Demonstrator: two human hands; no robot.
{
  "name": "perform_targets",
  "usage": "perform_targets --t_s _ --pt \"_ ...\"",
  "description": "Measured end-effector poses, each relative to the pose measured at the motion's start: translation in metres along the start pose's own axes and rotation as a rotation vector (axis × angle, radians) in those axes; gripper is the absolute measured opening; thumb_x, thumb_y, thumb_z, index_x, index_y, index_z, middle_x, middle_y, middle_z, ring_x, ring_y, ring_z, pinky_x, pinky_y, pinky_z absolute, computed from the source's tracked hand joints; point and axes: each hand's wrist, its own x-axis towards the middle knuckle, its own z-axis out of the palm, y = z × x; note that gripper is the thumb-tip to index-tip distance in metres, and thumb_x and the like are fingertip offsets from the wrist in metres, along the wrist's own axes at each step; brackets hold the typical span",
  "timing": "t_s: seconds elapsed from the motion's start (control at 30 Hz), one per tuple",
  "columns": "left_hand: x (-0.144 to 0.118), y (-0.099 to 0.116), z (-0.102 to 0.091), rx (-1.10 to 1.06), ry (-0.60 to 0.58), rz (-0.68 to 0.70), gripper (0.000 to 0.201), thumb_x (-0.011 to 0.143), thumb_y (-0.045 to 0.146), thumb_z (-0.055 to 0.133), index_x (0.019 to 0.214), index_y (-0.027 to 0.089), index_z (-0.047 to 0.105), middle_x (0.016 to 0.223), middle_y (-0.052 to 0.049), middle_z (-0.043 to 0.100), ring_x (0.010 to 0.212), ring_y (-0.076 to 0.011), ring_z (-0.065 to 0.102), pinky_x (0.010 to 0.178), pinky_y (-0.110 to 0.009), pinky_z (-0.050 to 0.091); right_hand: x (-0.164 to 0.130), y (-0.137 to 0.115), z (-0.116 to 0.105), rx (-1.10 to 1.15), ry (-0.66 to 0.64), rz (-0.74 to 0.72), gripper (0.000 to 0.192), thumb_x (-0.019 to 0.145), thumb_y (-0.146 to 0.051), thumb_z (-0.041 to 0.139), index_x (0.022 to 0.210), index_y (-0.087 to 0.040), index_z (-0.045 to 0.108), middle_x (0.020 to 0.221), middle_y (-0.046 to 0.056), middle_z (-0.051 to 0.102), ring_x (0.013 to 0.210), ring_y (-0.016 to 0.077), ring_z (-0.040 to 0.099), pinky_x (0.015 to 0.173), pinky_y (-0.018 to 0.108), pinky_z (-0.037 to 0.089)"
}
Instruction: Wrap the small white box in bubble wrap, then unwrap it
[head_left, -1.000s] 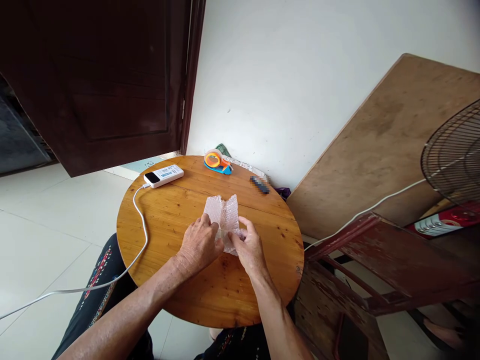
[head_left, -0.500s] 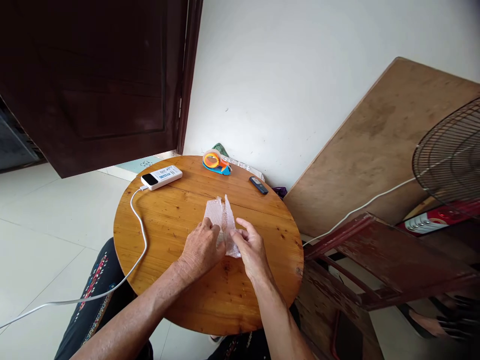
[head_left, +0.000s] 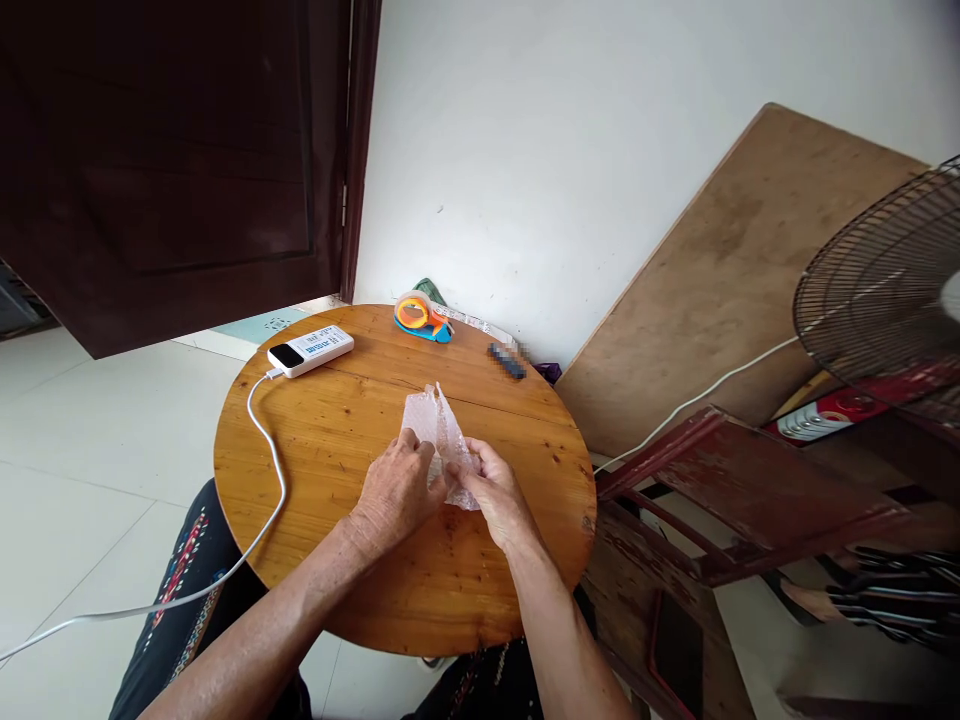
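bubble wrap (head_left: 424, 418): one piece, clear, folded, lying near the middle of the counter (head_left: 330, 425); two upper flaps parted by a crease, the right one raised to a point; lower part partly covered by both hands

left hand (head_left: 399, 485): on the left side of the bubble wrap, back of the hand upward, fingers curled down against it; whether they are clamped on it cannot be told, the undersides being hidden

right hand (head_left: 496, 492): at the right edge of the bubble wrap, thumb in front and fingers behind, clamped on the right flap

counter: round, varnished wood, knots and dark grain lines visible, set near a white wall (head_left: 555, 150)

power bank (head_left: 321, 350): white, black display panel at one end, blue print on top; lying at the far left of the counter, white cable (head_left: 279, 475) plugged into the near end and trailing over the left edge

tape dispenser (head_left: 441, 332): blue and orange, roll fitted, at the far edge

small dark object (head_left: 507, 361): elongated, blurred by pixelation, right of the tape dispenser

fan (head_left: 862, 290): wire cage, well apart, at right

wooden board (head_left: 690, 260): leaning against the wall
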Motion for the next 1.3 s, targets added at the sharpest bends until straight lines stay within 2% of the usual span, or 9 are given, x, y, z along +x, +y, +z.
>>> perform_targets --t_s 0.07,0.27,0.47,0.73,0.87,1.03,1.1,1.2,1.3 --pt "0.0 0.0 0.0 0.005 -0.004 0.007 0.02 0.09 0.029 0.053 0.1 0.016 0.064 0.107 -0.012 0.059 0.1 -0.0264 0.065 0.079 -0.034 0.052 -0.002 0.001 -0.001 -0.008 -0.004 -0.001 0.044 0.068 -0.035 0.07 0.108 -0.019 0.061 0.085 0.002 0.073 0.072 0.0183 0.067 0.065 0.028 0.053" --pt "0.003 0.002 0.002 -0.004 -0.006 -0.014 0.024 0.091 0.033 0.052 0.101 0.015 0.065 0.108 -0.013 0.059 0.097 -0.0266 0.066 0.078 -0.035 0.053 -0.001 -0.006 0.008 -0.499 0.211 -0.205 0.033 0.065 -0.017 0.058 0.097 -0.023 0.065 0.082 0.0 0.072 0.071 0.0184 0.064 0.07 0.03 0.051" --pt "0.004 0.002 0.0 -0.006 -0.012 0.018 0.024 0.09 0.026 0.05 0.105 0.014 0.065 0.109 -0.014 0.061 0.1 -0.0264 0.065 0.083 -0.035 0.052 0.001 -0.01 0.015 -0.064 0.15 0.03 0.051 0.065 -0.04 0.07 0.11 -0.019 0.061 0.074 0.0 0.069 0.058 0.0173 0.061 0.05 0.027 0.049" --pt "0.006 -0.001 0.002 -0.072 -0.014 0.055 0.024 0.09 0.025 0.051 0.104 0.013 0.066 0.108 -0.015 0.062 0.099 -0.028 0.066 0.082 -0.036 0.053 -0.001 -0.018 0.025 -0.125 0.173 0.024 0.06 0.066 -0.044 0.074 0.117 -0.014 0.064 0.068 -0.001 0.067 0.052 0.0132 0.054 0.044 0.023 0.043" --pt "0.005 -0.009 0.005 -0.194 -0.011 0.054 0.025 0.089 0.026 0.053 0.108 0.015 0.065 0.108 -0.014 0.062 0.099 -0.0269 0.066 0.083 -0.035 0.052 -0.008 -0.026 0.02 -0.219 0.099 -0.042 0.049 0.077 -0.04 0.063 0.117 -0.013 0.065 0.066 0.0 0.067 0.053 0.0135 0.056 0.047 0.024 0.043" --pt "0.003 -0.028 0.014 -0.528 0.013 0.092 0.062 0.075 0.013 0.059 0.136 0.012 0.048 0.11 -0.01 0.063 0.091 -0.0201 0.064 0.08 -0.03 0.051 -0.016 -0.035 0.015 -0.239 -0.062 -0.045 0.051 0.078 -0.023 0.056 0.129 -0.015 0.059 0.101 0.007 0.075 0.061 0.013 0.063 0.059 0.027 0.051" --pt "0.002 -0.033 0.017 -0.664 0.025 0.084 0.065 0.075 0.012 0.057 0.139 0.012 0.044 0.107 -0.007 0.064 0.081 -0.0158 0.062 0.076 -0.028 0.051 -0.018 -0.036 0.015 -0.284 -0.103 -0.062 0.054 0.079 -0.018 0.052 0.133 -0.017 0.055 0.111 0.008 0.074 0.065 0.0138 0.066 0.066 0.03 0.054" --pt "0.002 -0.033 0.019 -0.777 0.038 0.038 0.06 0.081 0.021 0.057 0.139 0.012 0.044 0.099 -0.004 0.065 0.074 -0.014 0.06 0.075 -0.028 0.051 -0.02 -0.038 0.015 -0.364 -0.159 -0.132 0.055 0.08 -0.013 0.049 0.135 -0.018 0.054 0.116 0.009 0.073 0.087 0.0186 0.07 0.08 0.034 0.055" --pt "0.003 -0.028 0.021 -0.705 0.095 -0.009 0.057 0.082 0.029 0.06 0.135 0.013 0.049 0.096 -0.004 0.064 0.081 -0.0172 0.061 0.079 -0.032 0.051 -0.023 -0.04 0.012 -0.405 -0.231 -0.184 0.058 0.08 -0.012 0.048 0.137 -0.019 0.051 0.122 0.009 0.071 0.108 0.0208 0.067 0.09 0.035 0.053"
